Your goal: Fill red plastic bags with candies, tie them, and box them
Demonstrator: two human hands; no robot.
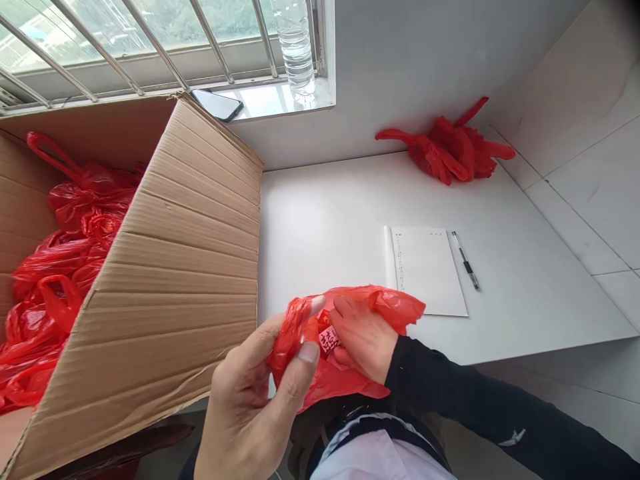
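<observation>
Box bags (80,247): red plastic, piled in cardboard box (185,267), left of left fingers
Phone (217,105): on sill (257,103), beyond left fingers
Left hand (250,407): thumb and fingers gripping edge of red bag (345,380)
Bottle (295,47): clear, upright on sill, well beyond left fingers
Printed packet (329,340): inside red bag, between both hands' fingers
Right hand (370,340): reaching into red bag, fingers beside packet; can't tell if gripping
Notebook (430,267): on white table (320,220), beyond and right of right fingers
Loose red plastic (460,150): crumpled, table's back, far beyond right fingers
Pen (466,261): right of notebook, farther from right fingers
</observation>
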